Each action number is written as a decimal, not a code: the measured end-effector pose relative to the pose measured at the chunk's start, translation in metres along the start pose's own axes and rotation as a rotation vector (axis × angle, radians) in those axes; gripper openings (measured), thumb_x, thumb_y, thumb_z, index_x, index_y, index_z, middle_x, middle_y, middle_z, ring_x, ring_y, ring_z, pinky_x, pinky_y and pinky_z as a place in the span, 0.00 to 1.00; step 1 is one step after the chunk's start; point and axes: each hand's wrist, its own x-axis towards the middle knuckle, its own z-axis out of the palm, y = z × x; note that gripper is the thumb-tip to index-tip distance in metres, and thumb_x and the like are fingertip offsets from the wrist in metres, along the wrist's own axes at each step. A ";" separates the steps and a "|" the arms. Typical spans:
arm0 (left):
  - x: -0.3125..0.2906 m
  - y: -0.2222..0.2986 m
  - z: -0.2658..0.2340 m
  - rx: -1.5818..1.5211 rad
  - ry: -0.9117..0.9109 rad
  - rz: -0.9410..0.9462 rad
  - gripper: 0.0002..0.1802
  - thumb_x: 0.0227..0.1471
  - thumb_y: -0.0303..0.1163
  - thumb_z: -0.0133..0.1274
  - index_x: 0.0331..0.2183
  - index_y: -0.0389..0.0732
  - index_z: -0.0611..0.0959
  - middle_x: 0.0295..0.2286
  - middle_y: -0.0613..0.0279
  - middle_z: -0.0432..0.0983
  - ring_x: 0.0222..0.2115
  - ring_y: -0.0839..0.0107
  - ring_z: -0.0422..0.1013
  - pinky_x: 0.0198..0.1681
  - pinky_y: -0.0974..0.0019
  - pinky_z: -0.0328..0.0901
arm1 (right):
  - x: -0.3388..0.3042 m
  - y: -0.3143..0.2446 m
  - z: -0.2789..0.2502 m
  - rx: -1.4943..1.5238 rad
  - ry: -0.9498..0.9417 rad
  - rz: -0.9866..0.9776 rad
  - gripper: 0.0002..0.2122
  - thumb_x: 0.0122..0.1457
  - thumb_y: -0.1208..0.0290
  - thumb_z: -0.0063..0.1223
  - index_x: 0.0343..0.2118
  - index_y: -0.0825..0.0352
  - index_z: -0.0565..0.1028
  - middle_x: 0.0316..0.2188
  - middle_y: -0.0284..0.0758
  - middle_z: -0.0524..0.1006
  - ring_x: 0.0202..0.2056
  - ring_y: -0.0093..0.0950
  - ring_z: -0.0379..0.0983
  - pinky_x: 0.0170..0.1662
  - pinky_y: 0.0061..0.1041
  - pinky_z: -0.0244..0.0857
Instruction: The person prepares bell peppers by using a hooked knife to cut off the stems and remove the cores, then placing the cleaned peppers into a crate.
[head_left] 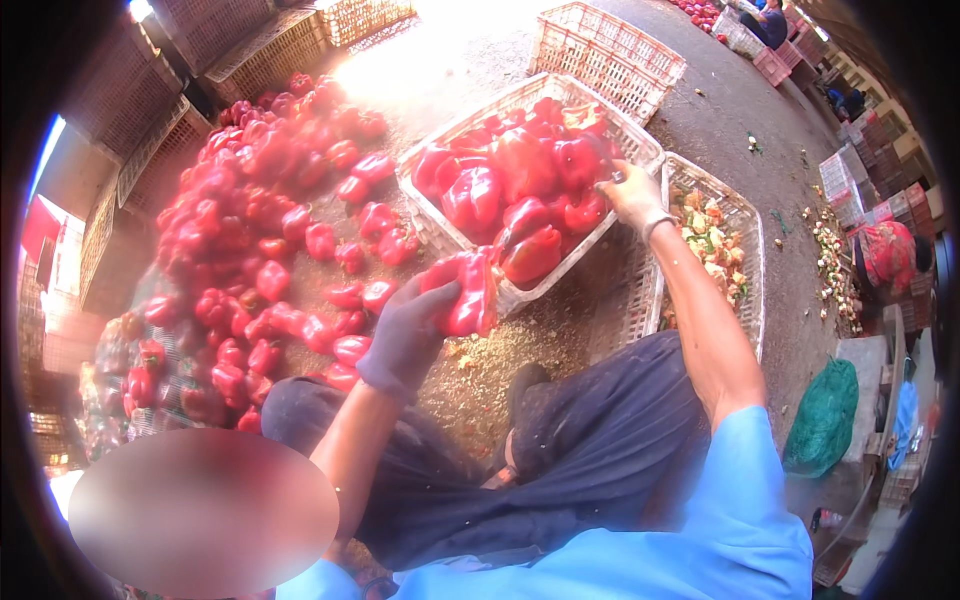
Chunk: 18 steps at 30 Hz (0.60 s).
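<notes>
My left hand, in a dark grey glove, is closed around a red bell pepper, just off the near corner of a pale plastic crate. That crate is heaped with red bell peppers; the nearest have dark openings or torn tops. Over the crate's right side is my right hand, in a pale glove. Its fingers are pinched together, and whatever they hold is too small to make out. Below it stands a second crate with pale green and yellowish pepper cores.
A large pile of red peppers spreads over the ground at left, partly on netting. Stacked crates stand behind. Scraps litter the ground by my feet. A green net sack lies at right. Other people sit farther off.
</notes>
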 end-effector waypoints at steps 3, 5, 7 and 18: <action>0.002 -0.005 -0.010 0.200 0.076 0.109 0.21 0.66 0.26 0.58 0.58 0.29 0.79 0.52 0.54 0.82 0.50 0.70 0.79 0.56 0.66 0.73 | -0.022 -0.034 -0.013 0.391 -0.162 0.167 0.18 0.67 0.64 0.63 0.55 0.68 0.80 0.34 0.33 0.86 0.18 0.17 0.74 0.18 0.19 0.64; 0.001 -0.005 -0.005 0.285 0.134 0.186 0.22 0.64 0.26 0.61 0.57 0.30 0.79 0.50 0.54 0.83 0.49 0.71 0.79 0.56 0.66 0.73 | -0.053 -0.081 -0.046 0.611 -0.293 0.269 0.15 0.69 0.63 0.61 0.51 0.68 0.81 0.32 0.31 0.85 0.15 0.14 0.70 0.14 0.16 0.60; 0.000 -0.004 0.006 0.441 0.205 0.246 0.24 0.60 0.25 0.64 0.56 0.29 0.80 0.48 0.56 0.84 0.47 0.72 0.79 0.55 0.66 0.73 | -0.097 -0.119 -0.061 0.891 -0.585 0.246 0.16 0.70 0.57 0.61 0.49 0.66 0.81 0.28 0.28 0.83 0.14 0.12 0.68 0.13 0.15 0.56; -0.009 -0.017 0.015 1.063 0.200 0.690 0.27 0.49 0.19 0.65 0.53 0.33 0.81 0.47 0.55 0.82 0.48 0.68 0.79 0.56 0.63 0.73 | -0.152 -0.141 -0.016 0.696 -0.912 0.299 0.23 0.59 0.42 0.71 0.35 0.60 0.80 0.21 0.23 0.75 0.17 0.12 0.67 0.17 0.14 0.55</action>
